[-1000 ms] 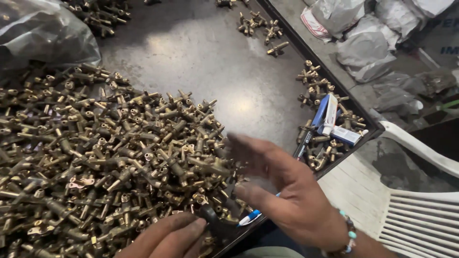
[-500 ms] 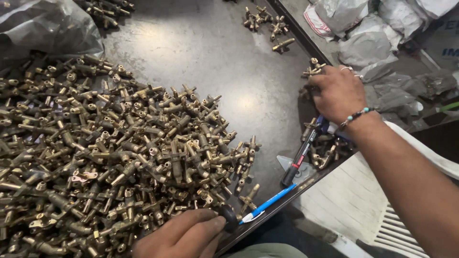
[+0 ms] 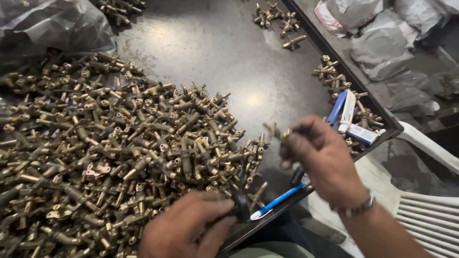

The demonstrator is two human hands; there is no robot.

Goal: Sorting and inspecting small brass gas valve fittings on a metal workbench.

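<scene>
A big heap of small brass fittings [image 3: 119, 157] covers the left half of a dark metal tray table [image 3: 215, 52]. My right hand [image 3: 320, 157] hovers over the tray's near right part, fingers closed on a brass fitting [image 3: 273, 130] that sticks out to the left. My left hand [image 3: 186, 229] rests at the near edge beside the heap, its fingers closed on a small black tool [image 3: 241, 208]. A blue and white pen [image 3: 275, 203] lies on the rim between the two hands.
Small groups of brass fittings lie at the right rim [image 3: 334, 79] and at the far edge [image 3: 277, 16]. Blue and white small boxes [image 3: 346, 112] sit by the right rim. Grey plastic bags [image 3: 377, 43] lie beyond the tray; a white plastic chair [image 3: 430, 215] stands at lower right.
My right hand reached out to the small pile at the right rim, then came back toward me holding a brass fitting. My left hand stayed at the near edge.
</scene>
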